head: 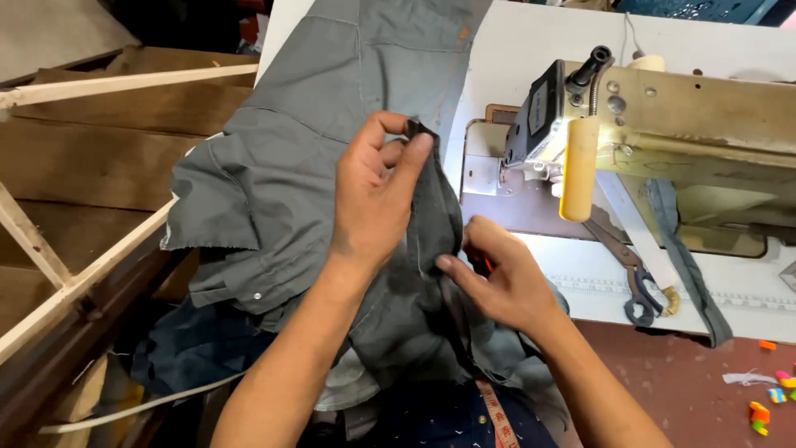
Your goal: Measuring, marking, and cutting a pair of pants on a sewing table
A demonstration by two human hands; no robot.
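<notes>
A grey garment (274, 182) lies bunched over the left side of the white sewing table (531, 50) and hangs toward my lap. My left hand (377, 195) pinches a folded edge of the grey cloth between thumb and fingers, holding it up. My right hand (497, 278) grips the same cloth lower down, fingers closed on a seam, with a small red-orange tool partly hidden in the palm. Both hands sit just left of the sewing machine (663, 124).
Scissors (638, 286) lie on the table under the machine arm, beside a grey strap (692, 274). A wooden frame (75, 274) stands to the left. A measuring tape (497, 419) hangs at my lap. Coloured scraps (767, 398) litter the red floor at right.
</notes>
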